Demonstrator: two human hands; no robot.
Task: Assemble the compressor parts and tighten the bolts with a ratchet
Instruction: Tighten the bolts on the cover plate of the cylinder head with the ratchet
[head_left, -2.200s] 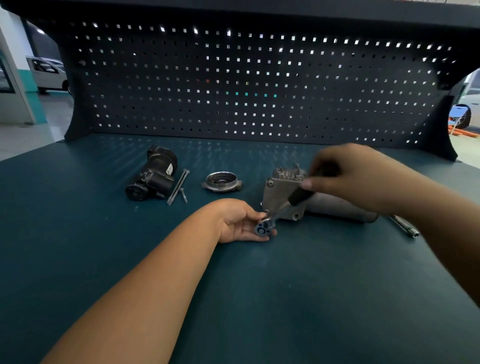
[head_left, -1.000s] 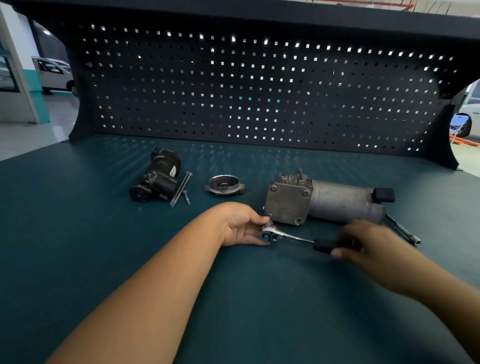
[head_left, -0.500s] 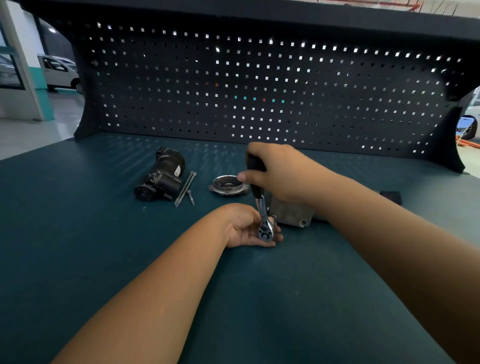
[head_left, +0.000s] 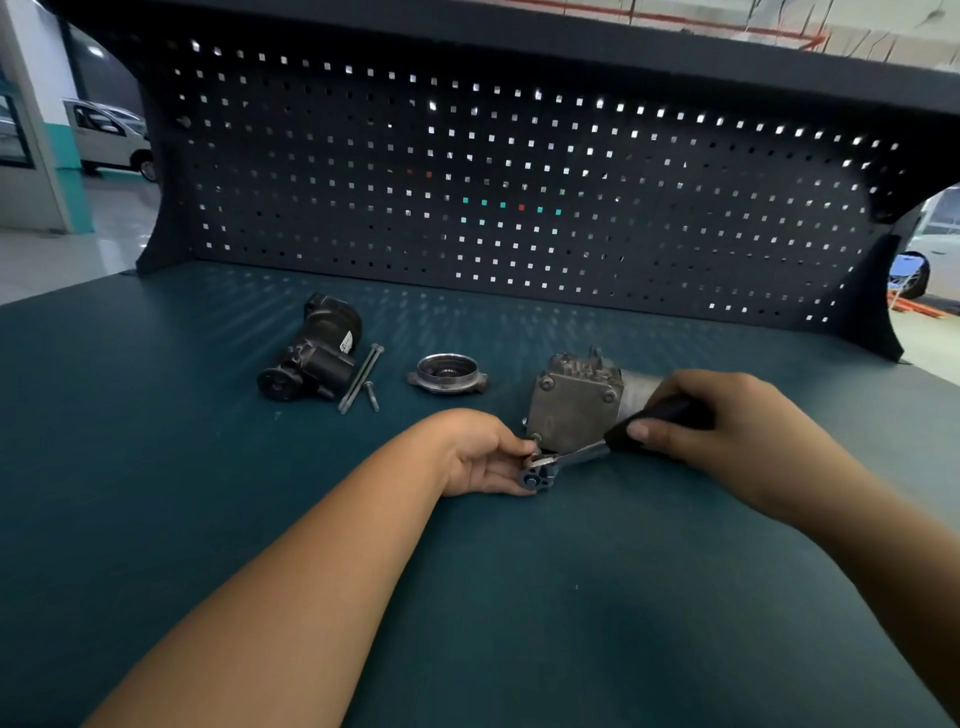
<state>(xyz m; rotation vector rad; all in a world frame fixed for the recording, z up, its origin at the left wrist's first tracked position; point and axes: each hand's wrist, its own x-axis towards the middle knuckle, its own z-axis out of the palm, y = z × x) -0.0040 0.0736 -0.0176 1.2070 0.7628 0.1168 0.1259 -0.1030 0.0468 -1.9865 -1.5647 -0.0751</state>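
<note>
I see the housing (head_left: 311, 358), bolts (head_left: 360, 378) and cap (head_left: 448, 373), then my left hand (head_left: 483, 452) pinching the fitting (head_left: 535, 477) under the ratchet (head_left: 582, 454) at seven o'clock of the compressor (head_left: 571, 410), and my right hand (head_left: 727, 426) clenched round its handle.

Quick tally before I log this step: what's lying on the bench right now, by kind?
Compressor parts: 4 (black unit, round cover, grey body, small piece under the ratchet head)
Loose bolts: 3 (two long bolts, one short bolt)
Tools: 1 (the ratchet)
Total: 8
</note>
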